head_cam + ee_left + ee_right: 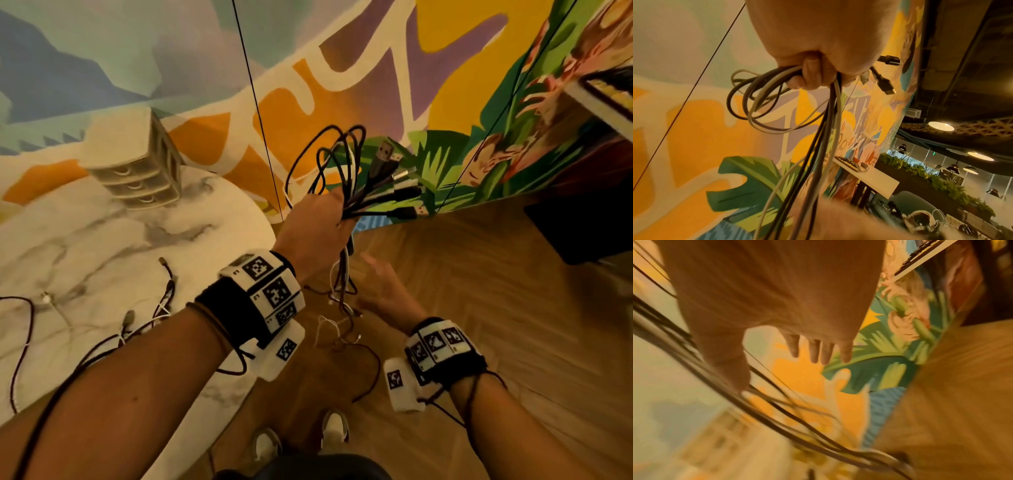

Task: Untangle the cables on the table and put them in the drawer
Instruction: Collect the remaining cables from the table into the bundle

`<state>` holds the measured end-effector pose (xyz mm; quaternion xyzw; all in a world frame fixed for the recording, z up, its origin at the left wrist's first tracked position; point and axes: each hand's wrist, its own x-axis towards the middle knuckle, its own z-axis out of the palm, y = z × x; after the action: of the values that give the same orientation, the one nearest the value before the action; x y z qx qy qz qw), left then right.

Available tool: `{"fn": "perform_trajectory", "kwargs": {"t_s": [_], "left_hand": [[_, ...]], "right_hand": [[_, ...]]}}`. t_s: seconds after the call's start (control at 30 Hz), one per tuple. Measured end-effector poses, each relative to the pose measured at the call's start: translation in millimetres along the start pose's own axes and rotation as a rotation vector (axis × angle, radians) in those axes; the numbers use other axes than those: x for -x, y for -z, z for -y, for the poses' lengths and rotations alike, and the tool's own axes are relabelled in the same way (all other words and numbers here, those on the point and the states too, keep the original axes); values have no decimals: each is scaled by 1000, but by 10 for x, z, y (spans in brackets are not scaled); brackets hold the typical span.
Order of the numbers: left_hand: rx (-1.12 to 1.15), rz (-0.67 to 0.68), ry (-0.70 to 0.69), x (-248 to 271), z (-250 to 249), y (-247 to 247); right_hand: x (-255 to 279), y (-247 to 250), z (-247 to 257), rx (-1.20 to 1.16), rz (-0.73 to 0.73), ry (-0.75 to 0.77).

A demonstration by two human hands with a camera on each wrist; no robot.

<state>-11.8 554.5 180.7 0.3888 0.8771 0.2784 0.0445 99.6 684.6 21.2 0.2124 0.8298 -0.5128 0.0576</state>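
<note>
Gripping a bundle of cables point(347, 181) at the frame's centre, my left hand point(317, 229) was clenched around them; my right hand point(385, 289) was released below, fingers straight. The drawer unit point(137, 171) stood upper left.

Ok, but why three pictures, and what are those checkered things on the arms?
These are a person's bare hands, no robot. The big picture comes from a camera on the head; the other two come from cameras on each wrist, by the checkered wrist bands. The left hand grips a bundle of cables with USB plugs sticking out. The right hand is open, holding nothing. More loose cables lie on the marble table, near a small drawer unit.
</note>
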Motion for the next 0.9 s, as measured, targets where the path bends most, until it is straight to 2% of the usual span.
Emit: {"fn": "perform_trajectory", "kwargs": {"t_s": [0.1,0.17,0.27,0.37,0.43,0.5,0.6,0.67,0.73,0.8,0.9], "left_hand": [[0,62,24,60,25,-126],[66,91,43,94,24,-144],[124,107,81,126,73,-50],[228,2,146,152,155,172],[274,-83,158,151,201,326],[311,-124,147,140,219,450],[408,-129,145,129,192,512],[500,-106,134,123,150,449],[666,-55,151,139,89,306],[818,26,217,188,19,134],[828,174,261,313,-77,-137]], "right_hand": [[131,50,640,-357,114,205],[159,-42,848,-434,133,213],[85,-189,787,-400,-61,141],[51,-230,423,-413,-216,21],[39,-227,92,-334,-272,-115],[23,-210,-261,-153,-253,-244],[-1,-146,-791,158,-93,-415],[19,-113,-979,267,38,-462],[25,-82,-948,357,172,-367],[-25,-72,-804,354,199,-206],[80,4,-247,-108,89,4]]}}
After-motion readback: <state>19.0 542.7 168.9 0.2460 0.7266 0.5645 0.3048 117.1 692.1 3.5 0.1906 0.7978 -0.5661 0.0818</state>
